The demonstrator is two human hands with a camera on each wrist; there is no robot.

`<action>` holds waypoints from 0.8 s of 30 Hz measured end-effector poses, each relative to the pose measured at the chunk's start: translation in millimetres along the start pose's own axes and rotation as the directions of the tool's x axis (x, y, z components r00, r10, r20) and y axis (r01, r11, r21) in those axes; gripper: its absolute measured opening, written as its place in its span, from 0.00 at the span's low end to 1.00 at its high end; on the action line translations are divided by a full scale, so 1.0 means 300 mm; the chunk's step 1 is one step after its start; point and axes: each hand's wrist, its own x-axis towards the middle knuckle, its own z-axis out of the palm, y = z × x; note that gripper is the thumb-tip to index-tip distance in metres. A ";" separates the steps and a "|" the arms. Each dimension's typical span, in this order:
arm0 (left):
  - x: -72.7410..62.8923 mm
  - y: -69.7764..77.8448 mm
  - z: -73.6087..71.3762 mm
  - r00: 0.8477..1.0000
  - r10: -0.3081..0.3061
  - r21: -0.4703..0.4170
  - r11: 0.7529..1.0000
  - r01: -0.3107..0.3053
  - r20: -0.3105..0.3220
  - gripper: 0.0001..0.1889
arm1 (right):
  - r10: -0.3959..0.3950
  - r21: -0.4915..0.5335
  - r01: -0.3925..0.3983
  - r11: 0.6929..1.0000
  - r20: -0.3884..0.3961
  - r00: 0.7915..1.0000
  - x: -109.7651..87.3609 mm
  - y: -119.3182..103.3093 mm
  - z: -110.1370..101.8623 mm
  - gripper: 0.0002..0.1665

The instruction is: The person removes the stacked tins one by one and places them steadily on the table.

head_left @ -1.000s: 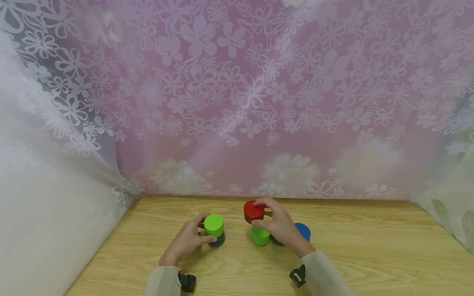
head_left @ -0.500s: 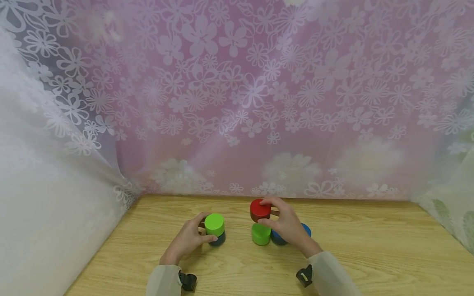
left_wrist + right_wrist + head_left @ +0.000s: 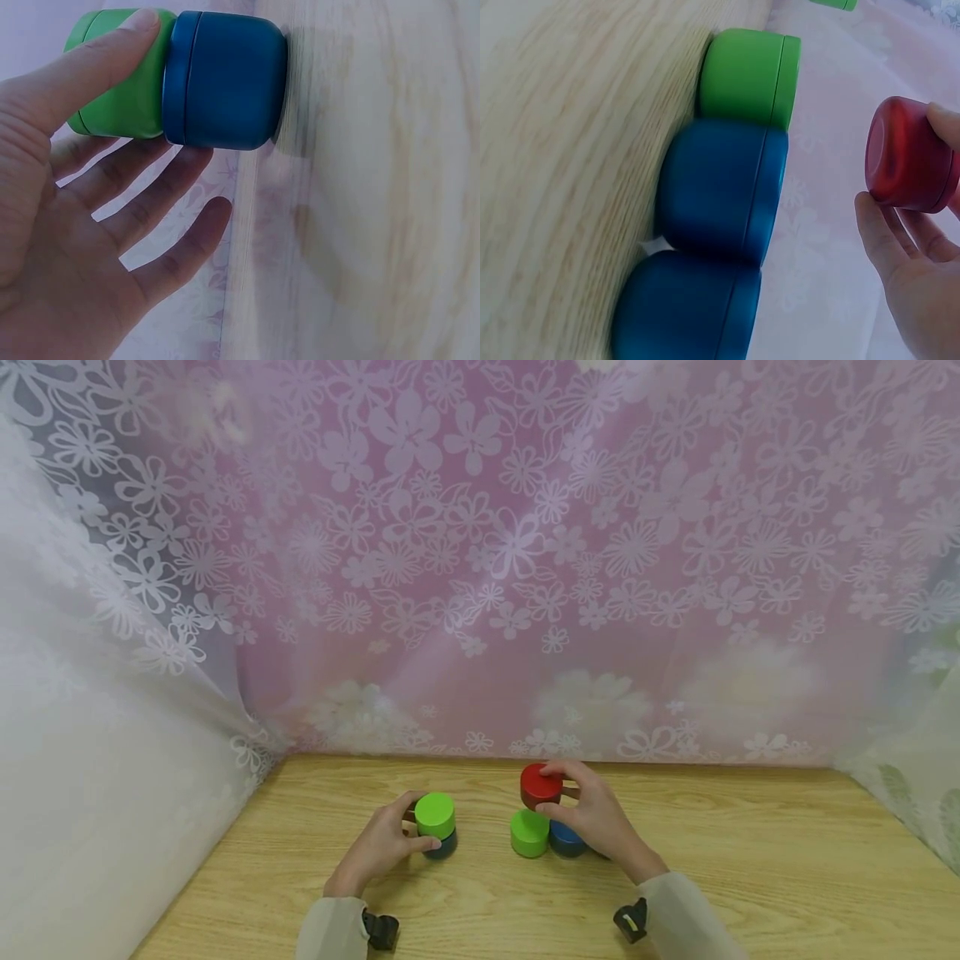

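My left hand [image 3: 377,846] grips a lidded green tin [image 3: 435,814] that sits on top of a blue tin [image 3: 441,846]. In the left wrist view, the thumb [image 3: 112,67] lies across the green tin, and the blue tin's base meets the table. A red tin [image 3: 540,787] is held up off the table between the thumb and fingers of my right hand [image 3: 600,818]. Below it, another green tin [image 3: 529,834] and two blue tins stand side by side. The nearer blue tin [image 3: 682,307] is mostly hidden by my hand in the head view; the middle blue tin [image 3: 716,187] touches the green one.
The wooden table [image 3: 487,910] runs back to a pink flowered curtain [image 3: 480,568]. A white sheet [image 3: 97,760] hangs on the left, and another pale patterned sheet [image 3: 918,768] on the right. A small white scrap [image 3: 656,245] shows between the two blue tins.
My right hand has moved to the right with the red tin, from near the green tin's left side to over the green and middle blue tins. The left hand stays put.
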 end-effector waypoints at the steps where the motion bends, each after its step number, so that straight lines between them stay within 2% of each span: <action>1: 0.000 0.001 0.000 1.000 -0.002 -0.002 1.000 0.002 0.001 0.35 | -0.002 0.001 0.002 1.000 0.001 1.000 -0.001 0.001 -0.003 0.25; 6: -0.002 0.005 0.000 1.000 -0.011 -0.016 1.000 0.011 0.003 0.37 | -0.002 0.001 0.002 1.000 0.000 1.000 -0.009 0.007 -0.019 0.25; 15: -0.001 0.010 -0.003 1.000 -0.005 0.010 1.000 0.005 0.003 0.36 | 0.015 -0.016 -0.015 1.000 -0.016 1.000 -0.018 0.014 -0.048 0.25; 24: -0.002 0.010 -0.007 1.000 -0.002 0.009 1.000 0.001 0.011 0.37 | 0.062 -0.020 -0.063 0.998 -0.021 0.998 -0.032 0.022 -0.071 0.26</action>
